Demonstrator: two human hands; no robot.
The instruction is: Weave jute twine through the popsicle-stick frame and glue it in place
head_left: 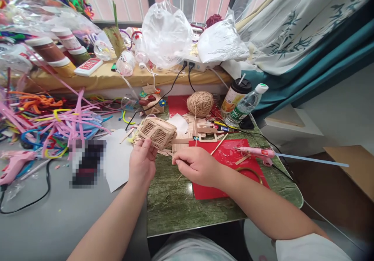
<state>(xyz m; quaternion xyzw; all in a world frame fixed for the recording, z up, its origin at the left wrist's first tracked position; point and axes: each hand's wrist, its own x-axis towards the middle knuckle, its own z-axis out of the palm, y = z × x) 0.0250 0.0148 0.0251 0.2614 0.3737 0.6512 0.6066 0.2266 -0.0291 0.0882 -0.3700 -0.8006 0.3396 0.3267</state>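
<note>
My left hand (142, 160) grips a small twine-wrapped craft piece (157, 132), tilted, with window-like openings in its side. My right hand (198, 166) is closed in a pinch just right of and below the piece, apart from it. A strand of twine (195, 130) runs down from the twine ball (200, 103) to my right hand, which holds it; the end between the fingertips is too small to make out. Behind both hands lie several wooden craft sticks and stick-built parts (207, 130).
A pink glue gun (257, 152) with a long glue stick lies on a red sheet (201, 189) at right. A water bottle (245, 105) and a lidded cup (236, 93) stand behind. Pipe cleaners (70, 115), white paper (117, 159) and another pink glue gun (19, 161) lie left.
</note>
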